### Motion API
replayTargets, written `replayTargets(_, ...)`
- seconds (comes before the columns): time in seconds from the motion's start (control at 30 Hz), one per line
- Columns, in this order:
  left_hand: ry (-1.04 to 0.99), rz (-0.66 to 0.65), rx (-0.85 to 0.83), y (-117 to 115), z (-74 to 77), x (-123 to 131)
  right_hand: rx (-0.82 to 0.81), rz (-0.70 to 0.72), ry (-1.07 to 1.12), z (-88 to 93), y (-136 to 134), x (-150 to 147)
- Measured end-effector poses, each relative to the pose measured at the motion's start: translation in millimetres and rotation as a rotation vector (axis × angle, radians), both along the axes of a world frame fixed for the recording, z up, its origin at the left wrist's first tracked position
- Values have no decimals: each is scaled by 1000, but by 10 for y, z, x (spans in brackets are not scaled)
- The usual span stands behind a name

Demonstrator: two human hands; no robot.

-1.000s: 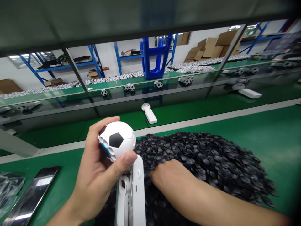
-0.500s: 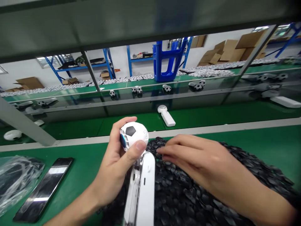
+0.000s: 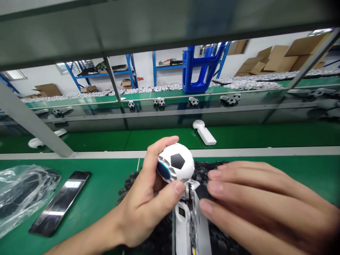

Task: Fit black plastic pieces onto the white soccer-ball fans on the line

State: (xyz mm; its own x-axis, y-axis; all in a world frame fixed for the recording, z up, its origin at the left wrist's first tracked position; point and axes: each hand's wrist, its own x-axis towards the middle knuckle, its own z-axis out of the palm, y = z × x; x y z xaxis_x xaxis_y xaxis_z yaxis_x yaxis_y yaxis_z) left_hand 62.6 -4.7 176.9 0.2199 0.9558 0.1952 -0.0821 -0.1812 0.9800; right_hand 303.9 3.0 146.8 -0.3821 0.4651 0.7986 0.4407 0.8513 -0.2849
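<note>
My left hand [image 3: 148, 198] is closed around the football-patterned head of a white handheld fan [image 3: 187, 156], thumb and fingers on the ball. One black pentagon on the head faces me, and a round blue-rimmed cap sits at its left. The fan's handle [image 3: 182, 230] points down toward me, with a small dark display on it. At the fan's neck, my right hand [image 3: 255, 198] has a small black piece [image 3: 202, 191] between thumb and fingertips; fingers partly hide it. Beneath both lies a heap of black pieces [image 3: 223, 244].
A phone [image 3: 61, 203] and a clear plastic bag [image 3: 26, 194] lie on the green bench at left. Beyond the metal rail [image 3: 106, 154], another white fan [image 3: 205, 134] lies on the green belt. A slanted post [image 3: 39, 124] stands at left; a shelf [image 3: 148, 32] hangs overhead.
My right hand has come from above the black heap to the fan's neck, now with a black piece at its fingertips. The fan head has turned, showing its pentagon more squarely.
</note>
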Motion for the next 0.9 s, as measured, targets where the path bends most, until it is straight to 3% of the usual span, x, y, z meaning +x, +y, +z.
replayTargets(0.1,-44,15,7,-8,-9,51,41,-35,8,1,48,-63)
replayTargets(0.3,-35,-23,-53,-5,-4,22,-316,94,104,236,175,-144)
replayTargets(0.43,32,-110,-95,0,-5,-34,-452,131,289,227,168,-250)
replayTargets(0.6,-50,-126,-87,25,-57,-10,-631,112,419,204,145,-318)
replayTargets(0.9,143,-233,-137,96,29,-26,-1263,456,360,289,363,-259)
